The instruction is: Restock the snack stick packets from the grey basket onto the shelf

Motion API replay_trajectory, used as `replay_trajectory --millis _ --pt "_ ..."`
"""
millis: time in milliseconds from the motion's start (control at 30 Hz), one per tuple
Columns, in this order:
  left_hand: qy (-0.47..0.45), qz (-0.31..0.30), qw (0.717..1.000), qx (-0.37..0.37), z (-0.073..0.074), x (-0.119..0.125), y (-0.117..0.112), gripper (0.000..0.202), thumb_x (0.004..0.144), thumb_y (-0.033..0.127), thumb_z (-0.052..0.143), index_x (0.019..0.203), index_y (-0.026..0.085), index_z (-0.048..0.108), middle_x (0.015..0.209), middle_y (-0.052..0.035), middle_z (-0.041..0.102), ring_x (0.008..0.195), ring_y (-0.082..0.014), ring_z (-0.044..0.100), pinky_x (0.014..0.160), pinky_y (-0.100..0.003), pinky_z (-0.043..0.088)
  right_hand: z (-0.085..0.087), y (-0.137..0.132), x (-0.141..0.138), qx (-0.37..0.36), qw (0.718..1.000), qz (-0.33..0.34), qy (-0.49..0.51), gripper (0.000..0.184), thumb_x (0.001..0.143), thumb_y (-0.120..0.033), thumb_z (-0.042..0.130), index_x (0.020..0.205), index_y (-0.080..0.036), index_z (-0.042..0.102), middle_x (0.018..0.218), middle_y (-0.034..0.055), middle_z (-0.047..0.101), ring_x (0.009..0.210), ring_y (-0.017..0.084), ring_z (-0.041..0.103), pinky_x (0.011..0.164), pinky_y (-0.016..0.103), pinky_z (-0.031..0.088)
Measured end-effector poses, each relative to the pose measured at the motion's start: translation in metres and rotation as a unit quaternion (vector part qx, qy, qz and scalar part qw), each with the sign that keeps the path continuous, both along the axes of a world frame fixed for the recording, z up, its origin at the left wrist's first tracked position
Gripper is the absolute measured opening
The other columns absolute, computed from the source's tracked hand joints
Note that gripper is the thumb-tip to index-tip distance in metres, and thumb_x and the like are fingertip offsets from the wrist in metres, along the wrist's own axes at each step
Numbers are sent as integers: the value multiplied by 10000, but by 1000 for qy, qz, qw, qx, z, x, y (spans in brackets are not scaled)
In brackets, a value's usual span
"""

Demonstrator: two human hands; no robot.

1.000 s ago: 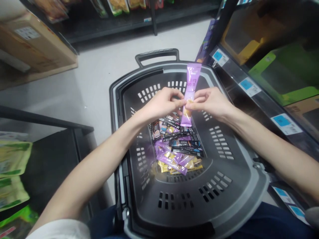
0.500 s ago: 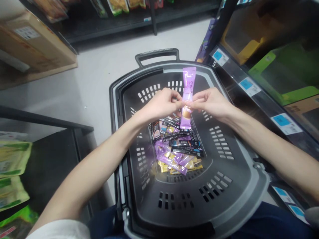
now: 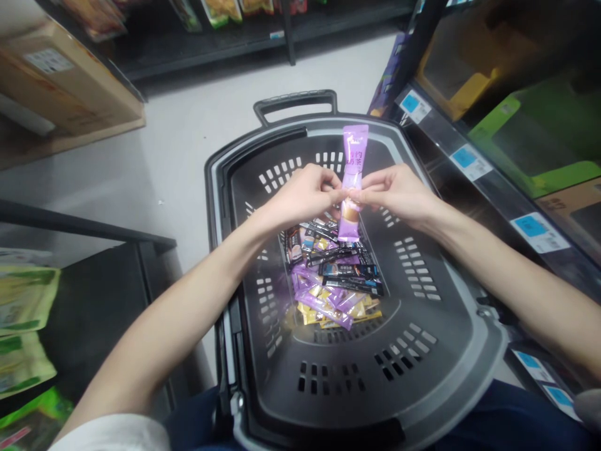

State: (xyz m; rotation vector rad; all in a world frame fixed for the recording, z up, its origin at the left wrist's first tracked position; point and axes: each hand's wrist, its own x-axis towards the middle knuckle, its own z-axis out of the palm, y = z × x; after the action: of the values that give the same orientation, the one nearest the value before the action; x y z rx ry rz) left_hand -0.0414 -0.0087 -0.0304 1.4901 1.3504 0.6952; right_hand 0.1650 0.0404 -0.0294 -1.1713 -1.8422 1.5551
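Observation:
A purple stick sachet (image 3: pixel 355 144) with a picture of a drink near its lower end is held upright over the basket. My left hand (image 3: pixel 307 191) pinches its left edge, and my right hand (image 3: pixel 397 193) pinches the right edge at the same height, thumbs nearly meeting on the front. Beneath them is a dark grey shopping basket (image 3: pixel 422 363) with slotted walls. On its floor lies a loose pile of black sachets (image 3: pixel 350 270), purple sachets (image 3: pixel 323 308) and yellow sachets (image 3: pixel 370 308). Some of the pile's far part is hidden behind the held sachet and my left hand.
Shelves with price labels (image 3: pixel 471 163) and green display boxes (image 3: pixel 530 144) run along the right. A cardboard carton (image 3: pixel 94 94) stands at the far left. Green-yellow bags (image 3: pixel 28 300) sit at the near left. The basket's handle (image 3: pixel 295 100) rises at its far end.
The held sachet has tilted very slightly, its printed face turning a little. Both hands keep their pinch in nearly the same place. The basket and pile look unchanged.

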Motion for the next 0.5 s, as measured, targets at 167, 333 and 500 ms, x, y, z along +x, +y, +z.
replay_trajectory --millis 167,333,500 --pt "-5 28 1000 5 3 4 -3 311 885 446 734 940 153 646 820 -119 735 718 -208 724 645 -319 552 1 -1 -2 -45 998 -11 36 352 715 -441 958 818 -149 791 805 95 775 671 143 683 536 236 516" --pt "27 61 990 121 8 8 -6 265 878 350 739 1025 176 603 938 -45 735 690 -125 665 727 -280 543 1 -1 -3 -78 992 -44 85 379 680 -385 993 808 -148 726 794 78 763 669 142 712 557 223 582" --pt "54 40 990 124 12 9 -7 335 834 396 790 1003 150 637 1015 -64 733 748 -133 686 698 -253 515 3 0 -4 -116 983 -55 135 340 717 -342 972 836 -158 712 859 57 758 750 139 742 661 228 636"
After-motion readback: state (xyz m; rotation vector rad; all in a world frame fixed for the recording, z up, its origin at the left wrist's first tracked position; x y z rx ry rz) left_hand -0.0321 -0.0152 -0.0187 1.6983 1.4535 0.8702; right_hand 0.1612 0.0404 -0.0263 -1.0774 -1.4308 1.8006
